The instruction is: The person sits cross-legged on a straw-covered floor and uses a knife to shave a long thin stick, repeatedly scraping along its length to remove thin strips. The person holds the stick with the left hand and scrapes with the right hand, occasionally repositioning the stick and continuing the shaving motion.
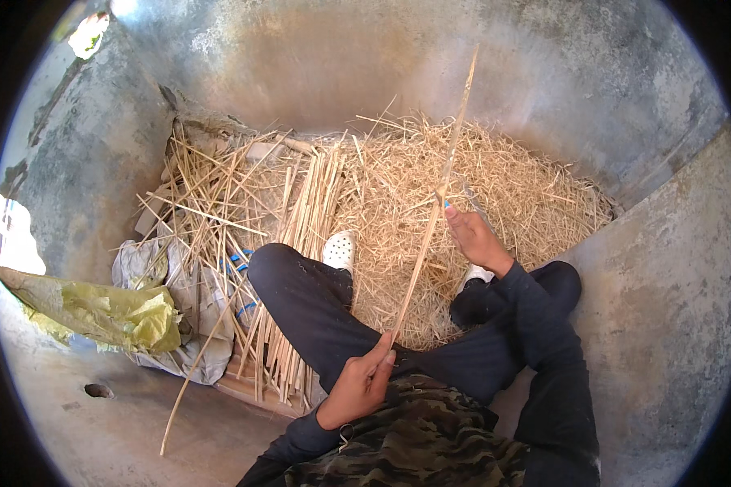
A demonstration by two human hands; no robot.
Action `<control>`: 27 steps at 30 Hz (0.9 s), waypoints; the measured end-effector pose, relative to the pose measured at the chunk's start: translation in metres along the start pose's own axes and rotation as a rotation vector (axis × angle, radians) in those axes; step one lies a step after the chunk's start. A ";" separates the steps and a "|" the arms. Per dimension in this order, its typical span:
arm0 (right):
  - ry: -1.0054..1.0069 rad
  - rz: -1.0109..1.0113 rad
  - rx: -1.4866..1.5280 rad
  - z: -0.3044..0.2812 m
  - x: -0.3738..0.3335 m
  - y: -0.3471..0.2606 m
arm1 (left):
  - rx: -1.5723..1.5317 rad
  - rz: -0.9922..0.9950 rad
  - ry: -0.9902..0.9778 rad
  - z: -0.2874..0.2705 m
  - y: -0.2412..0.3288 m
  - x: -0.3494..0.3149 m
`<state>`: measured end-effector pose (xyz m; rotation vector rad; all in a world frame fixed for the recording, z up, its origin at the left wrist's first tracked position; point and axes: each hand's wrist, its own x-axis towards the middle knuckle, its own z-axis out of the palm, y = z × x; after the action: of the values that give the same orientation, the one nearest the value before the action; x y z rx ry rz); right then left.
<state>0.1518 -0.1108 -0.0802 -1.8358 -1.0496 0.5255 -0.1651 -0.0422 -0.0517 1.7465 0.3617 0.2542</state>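
A seated person's left hand [359,388] pinches the lower end of a long reed stalk [432,207], right hand [475,237] fingers closed around its middle; a bundle of trimmed stalks [300,243] lies on the floor alongside, a heap of loose straw [495,178] still ahead

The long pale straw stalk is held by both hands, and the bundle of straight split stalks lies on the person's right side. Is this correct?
Not quite. In the head view the bundle of straight split stalks lies on the person's left side. The long pale straw stalk is indeed held by the left hand and the right hand.
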 end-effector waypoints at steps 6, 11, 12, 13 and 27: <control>-0.157 0.237 0.446 -0.002 -0.005 -0.029 | -0.016 -0.040 -0.032 -0.007 -0.007 -0.003; -0.368 0.546 0.720 -0.016 -0.004 -0.033 | -0.090 -0.026 -0.057 -0.016 -0.015 0.009; -0.400 0.614 0.828 -0.018 -0.004 -0.034 | -0.122 -0.058 -0.074 -0.018 -0.012 0.013; -0.408 0.600 0.787 -0.021 -0.003 -0.027 | -0.136 -0.085 -0.082 -0.019 -0.011 0.016; 0.366 -0.193 -0.907 -0.017 0.032 0.060 | 0.136 -0.080 -0.039 -0.013 -0.014 0.050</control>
<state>0.2078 -0.1053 -0.1215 -2.4209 -1.2910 -0.4863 -0.1248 -0.0086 -0.0644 1.8630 0.4278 0.1399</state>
